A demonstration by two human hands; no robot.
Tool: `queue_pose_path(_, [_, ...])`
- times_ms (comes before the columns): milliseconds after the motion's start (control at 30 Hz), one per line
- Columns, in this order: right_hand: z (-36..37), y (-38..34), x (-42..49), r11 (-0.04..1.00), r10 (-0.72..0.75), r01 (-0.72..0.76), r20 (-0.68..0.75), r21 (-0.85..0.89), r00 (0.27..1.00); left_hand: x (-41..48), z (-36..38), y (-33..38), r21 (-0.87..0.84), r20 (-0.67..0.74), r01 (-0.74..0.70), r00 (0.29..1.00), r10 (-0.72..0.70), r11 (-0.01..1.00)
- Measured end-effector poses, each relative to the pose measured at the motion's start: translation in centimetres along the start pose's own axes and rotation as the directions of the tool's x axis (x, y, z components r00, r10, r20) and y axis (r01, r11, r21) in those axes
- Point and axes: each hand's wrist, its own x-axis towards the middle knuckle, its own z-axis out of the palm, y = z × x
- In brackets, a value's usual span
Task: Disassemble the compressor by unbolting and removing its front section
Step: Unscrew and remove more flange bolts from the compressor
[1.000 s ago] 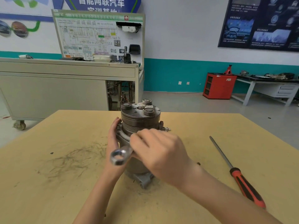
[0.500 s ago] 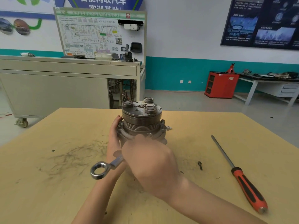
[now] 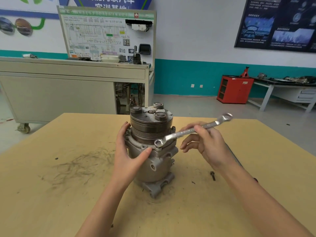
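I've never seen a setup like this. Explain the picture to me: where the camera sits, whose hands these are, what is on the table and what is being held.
There is no robot here. A person works with bare hands, and the single camera is worn on their head, looking forward and down. On the yellow table stands a compressor, a grey metal machine part, upright with its grooved pulley on top. The left hand grips its side to steady it. The right hand holds a wrench, whose ring end sits over a flange bolt on the compressor. A loose bolt lies on the table to the right of the compressor.
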Motion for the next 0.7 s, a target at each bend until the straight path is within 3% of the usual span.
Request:
queue_pose_path(100, [-0.9,0.5,2.1,0.973,0.219,-0.226,0.116,0.051,0.969,-0.1,-0.1,0.2,0.008,0.004,0.012,1.0,-0.012,1.0])
queue_pose_path(200, [-1.2,0.6,3.1,0.957,0.236,-0.26,0.173,0.13,0.956,-0.1,-0.2,0.2,0.019,0.003,0.032,0.999,-0.033,0.999])
queue_pose_path(333, [-0.7,-0.7,2.7,0.979,0.073,-0.073,0.007,0.192,0.997,-0.1,-0.2,0.3,0.013,0.012,0.043,0.999,-0.043,0.999])
queue_pose_path(400, [-0.1,-2.0,1.7,0.993,-0.103,0.109,-0.136,0.037,0.985,-0.2,-0.3,0.3,0.021,0.012,0.041,0.999,-0.041,0.999])
queue_pose_path(467, [1.1,-3.2,0.6,0.947,-0.301,0.275,-0.161,-0.165,0.94,-0.1,-0.2,0.2,0.025,0.009,0.036,0.999,-0.036,0.999])
queue_pose_path(533, [3.1,-4.0,-0.5,0.774,-0.545,0.486,-0.038,-0.405,0.837,0.0,-0.2,0.1,0.028,0.006,0.034,0.999,-0.034,0.999])
queue_pose_path(600, [5.0,-4.0,-1.2,0.38,-0.736,0.654,0.215,-0.654,0.642,-0.1,-0.2,-0.1,0.039,-0.004,0.024,1.0,-0.024,0.999])
queue_pose_path(633, [6.0,-3.8,-1.5,0.165,-0.754,0.667,0.343,-0.727,0.56,-0.2,-0.3,-0.2,0.055,-0.005,0.017,1.0,-0.017,0.998])
queue_pose_path(700, [7.7,-3.2,-1.9,-0.133,-0.703,0.596,0.499,-0.792,0.506,0.0,-0.1,0.5,0.057,-0.005,0.014,1.0,-0.014,0.998])
